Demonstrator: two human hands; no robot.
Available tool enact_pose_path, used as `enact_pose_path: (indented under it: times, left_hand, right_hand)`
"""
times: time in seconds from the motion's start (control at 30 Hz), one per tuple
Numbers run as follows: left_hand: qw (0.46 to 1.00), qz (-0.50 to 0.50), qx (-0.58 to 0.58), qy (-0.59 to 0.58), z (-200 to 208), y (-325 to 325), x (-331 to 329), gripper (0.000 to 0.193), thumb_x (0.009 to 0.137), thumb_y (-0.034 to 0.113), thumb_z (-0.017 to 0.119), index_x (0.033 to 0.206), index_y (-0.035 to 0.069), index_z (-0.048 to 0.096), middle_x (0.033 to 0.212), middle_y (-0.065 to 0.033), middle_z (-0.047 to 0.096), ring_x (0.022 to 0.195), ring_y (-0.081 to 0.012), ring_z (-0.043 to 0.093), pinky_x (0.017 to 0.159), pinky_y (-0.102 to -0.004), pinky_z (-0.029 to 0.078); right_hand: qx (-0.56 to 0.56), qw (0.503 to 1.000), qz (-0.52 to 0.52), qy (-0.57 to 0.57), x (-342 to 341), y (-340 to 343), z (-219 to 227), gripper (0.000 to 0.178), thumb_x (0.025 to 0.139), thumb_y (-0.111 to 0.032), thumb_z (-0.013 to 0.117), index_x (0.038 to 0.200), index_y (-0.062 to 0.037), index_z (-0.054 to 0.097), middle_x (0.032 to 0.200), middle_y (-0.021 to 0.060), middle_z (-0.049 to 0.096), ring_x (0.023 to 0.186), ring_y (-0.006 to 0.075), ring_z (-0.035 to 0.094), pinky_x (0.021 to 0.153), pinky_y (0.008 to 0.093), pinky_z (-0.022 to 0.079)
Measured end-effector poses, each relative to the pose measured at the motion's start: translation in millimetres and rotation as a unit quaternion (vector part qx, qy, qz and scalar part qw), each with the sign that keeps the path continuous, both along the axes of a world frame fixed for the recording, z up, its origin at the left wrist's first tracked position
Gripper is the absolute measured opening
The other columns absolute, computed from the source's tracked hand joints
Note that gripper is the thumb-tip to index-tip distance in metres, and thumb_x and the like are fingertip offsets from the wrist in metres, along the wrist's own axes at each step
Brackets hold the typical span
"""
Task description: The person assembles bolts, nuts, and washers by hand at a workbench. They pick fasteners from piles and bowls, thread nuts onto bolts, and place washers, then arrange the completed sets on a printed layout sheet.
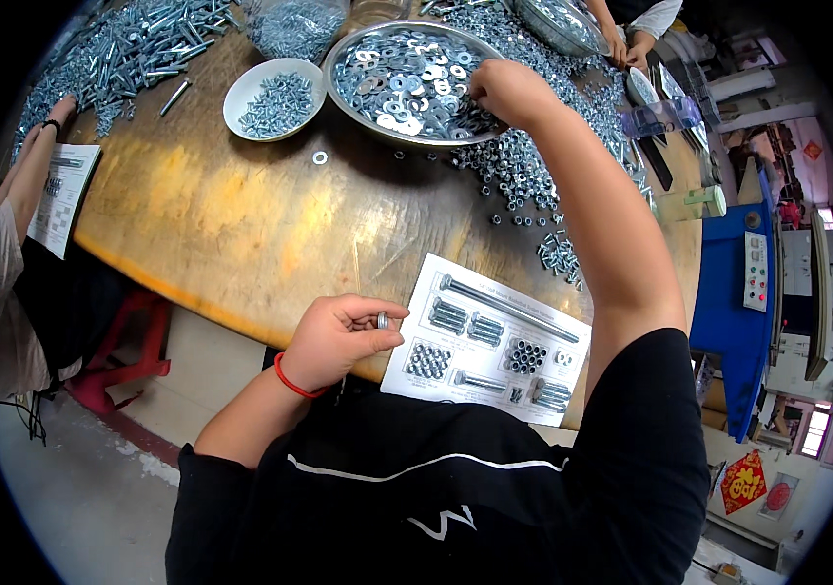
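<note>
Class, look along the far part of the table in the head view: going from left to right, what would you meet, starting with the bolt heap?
Bolt heap → white bowl → metal bowl → clear plastic container.

Lighting: indoor, mod. bright, uneven. Desk [231, 205]: yellowish sheen, pale glare patches L. of ctr. Washers [406, 83] in bowl: sm. hard highlights, bluish-grey cast. Printed sheet [487, 339]: v. bright, fine print soft. Blk. shirt [358, 507]: dark, little detail. Bright panes [814, 429], far R.: near blown out. Optics: fisheye; straight edges bowed, rim soft, corners blk.
</note>
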State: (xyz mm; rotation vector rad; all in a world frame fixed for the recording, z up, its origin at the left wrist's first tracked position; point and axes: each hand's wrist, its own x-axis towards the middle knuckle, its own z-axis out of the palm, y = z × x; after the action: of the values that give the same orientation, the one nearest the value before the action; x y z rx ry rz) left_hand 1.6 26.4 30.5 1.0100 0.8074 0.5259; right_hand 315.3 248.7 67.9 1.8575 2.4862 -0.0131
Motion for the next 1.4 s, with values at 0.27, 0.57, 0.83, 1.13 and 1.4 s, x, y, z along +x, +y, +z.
enact_pose_path:
  times: [0.27,0.57,0.83,1.13,1.4]
  left_hand:
    - [0.999,0.003,0.037,-0.019,-11,15,-3,0.03,0.08,0.008,0.078,0.109,0.0,0.071,0.079,0.0014,0.064,0.069,-0.0032,0.054,0.063,-0.0186,0.044]
    - [0.999,-0.025,0.007,-0.023,-6,24,1,0.03,0.084,0.001,0.072,0.113,-0.005,0.067,0.087,0.0,0.066,0.074,-0.0044,0.058,0.068,-0.0185,0.047]
    - [1.0,-0.009,0.004,-0.018,-9,25,3,0.03,0.083,0.003,0.073,0.112,-0.004,0.068,0.085,0.0005,0.065,0.072,-0.0035,0.056,0.065,-0.0182,0.046]
    - [0.999,0.033,-0.015,-0.012,-3,30,9,0.033,0.086,0.008,0.072,0.117,-0.004,0.065,0.091,-0.0016,0.066,0.078,-0.0063,0.059,0.072,-0.0207,0.049]
    - [0.987,-0.045,-0.046,-0.147,16,26,44,0.028,0.088,0.006,0.069,0.113,-0.006,0.065,0.086,-0.0086,0.071,0.076,-0.011,0.066,0.071,-0.0233,0.054]
  right_hand:
    - [0.0,0.983,-0.048,0.174,20,-7,5,0.016,0.078,-0.014,0.072,0.092,-0.0081,0.074,0.088,0.0095,0.073,0.08,0.0261,0.069,0.074,0.0361,0.054]
    - [0.026,0.975,-0.053,0.216,23,-7,-2,0.019,0.08,-0.011,0.069,0.098,-0.0095,0.073,0.086,0.01,0.071,0.08,0.0267,0.068,0.075,0.0376,0.053]
    - [-0.015,0.992,0.007,0.123,10,12,-7,0.02,0.08,-0.01,0.068,0.099,-0.0113,0.074,0.089,0.0103,0.071,0.084,0.0291,0.068,0.077,0.038,0.053]
    - [-0.019,0.932,-0.101,0.348,1,-21,20,0.017,0.077,-0.012,0.078,0.091,-0.0049,0.072,0.08,0.0054,0.069,0.075,0.0139,0.063,0.069,0.0291,0.051]
    - [-0.207,0.8,0.066,0.559,-52,-195,37,0.014,0.074,0.0,0.077,0.087,-0.0027,0.073,0.084,0.0023,0.066,0.075,0.0104,0.06,0.065,0.0241,0.047]
